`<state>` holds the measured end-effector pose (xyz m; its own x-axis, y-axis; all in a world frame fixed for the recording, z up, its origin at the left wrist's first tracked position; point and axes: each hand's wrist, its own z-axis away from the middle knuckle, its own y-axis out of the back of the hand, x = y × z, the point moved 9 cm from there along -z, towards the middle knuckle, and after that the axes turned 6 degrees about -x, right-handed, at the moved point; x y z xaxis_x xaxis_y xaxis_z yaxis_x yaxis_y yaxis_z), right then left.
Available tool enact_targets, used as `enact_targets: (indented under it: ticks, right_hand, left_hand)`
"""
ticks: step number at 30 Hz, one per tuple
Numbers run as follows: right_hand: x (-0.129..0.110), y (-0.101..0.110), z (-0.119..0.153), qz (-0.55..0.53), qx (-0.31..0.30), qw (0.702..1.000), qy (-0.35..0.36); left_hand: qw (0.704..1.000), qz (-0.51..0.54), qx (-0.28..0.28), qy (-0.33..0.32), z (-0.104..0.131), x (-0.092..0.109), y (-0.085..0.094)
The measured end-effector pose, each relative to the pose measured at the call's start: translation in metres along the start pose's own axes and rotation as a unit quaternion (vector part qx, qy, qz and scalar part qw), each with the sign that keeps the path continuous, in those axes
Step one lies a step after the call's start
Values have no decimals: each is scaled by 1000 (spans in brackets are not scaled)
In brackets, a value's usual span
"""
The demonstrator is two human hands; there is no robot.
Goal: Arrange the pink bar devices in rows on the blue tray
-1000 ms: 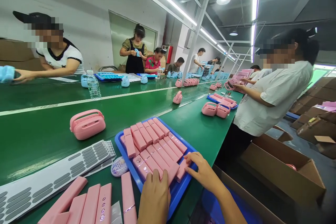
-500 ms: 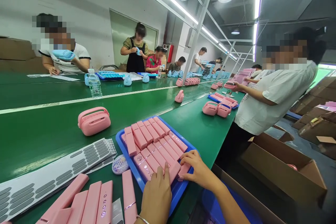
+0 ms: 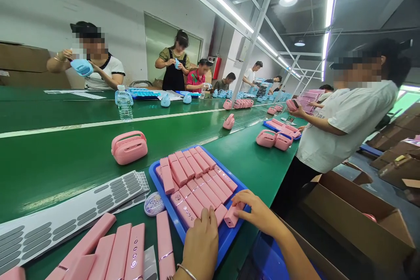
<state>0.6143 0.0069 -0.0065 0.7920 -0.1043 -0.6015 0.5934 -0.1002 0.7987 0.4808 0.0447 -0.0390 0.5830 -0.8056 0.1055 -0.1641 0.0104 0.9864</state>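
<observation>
My right hand (image 3: 257, 213) pinches a pink bar-shaped casing (image 3: 232, 218) between thumb and fingers at the near right corner of a blue tray (image 3: 219, 251). The end of that casing points towards me. My left hand (image 3: 201, 238) lies over the near edge of the tray, fingers stretched out against the near pink casings (image 3: 183, 208); its thumb is hidden. Several such casings lie in rows in the tray, some with silver bands and printed icons. More loose pink casings (image 3: 118, 251) lie on the green table left of my left hand.
Sticker sheets with grey ovals (image 3: 72, 223) and a round patterned disc (image 3: 154, 204) lie left of the tray. A pink handled case (image 3: 129, 148) stands beyond. A co-worker (image 3: 344, 113) stands at right, above an open cardboard box (image 3: 361, 214). Other people sit or stand across the table.
My right hand has drawn the pink casing slightly right and towards me, apart from its neighbours. My left hand stays on the near casings. The view has shifted slightly.
</observation>
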Motion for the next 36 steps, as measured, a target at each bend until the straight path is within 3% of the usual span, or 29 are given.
enact_targets:
  ticks: [9, 21, 31, 36]
  right_hand:
    - [6, -10, 2, -13, 9, 1000, -14]
    - [18, -11, 6, -37, 16, 998, -56]
    - [14, -7, 13, -37, 35, 997, -56]
    - [10, -9, 14, -21, 48, 997, -50]
  left_hand:
    - [999, 10, 24, -20, 5, -2, 0]
    - [999, 29, -32, 0, 0, 4, 0]
    - [999, 25, 38, 5, 8, -2, 2]
    - [997, 41, 64, -6, 15, -7, 15]
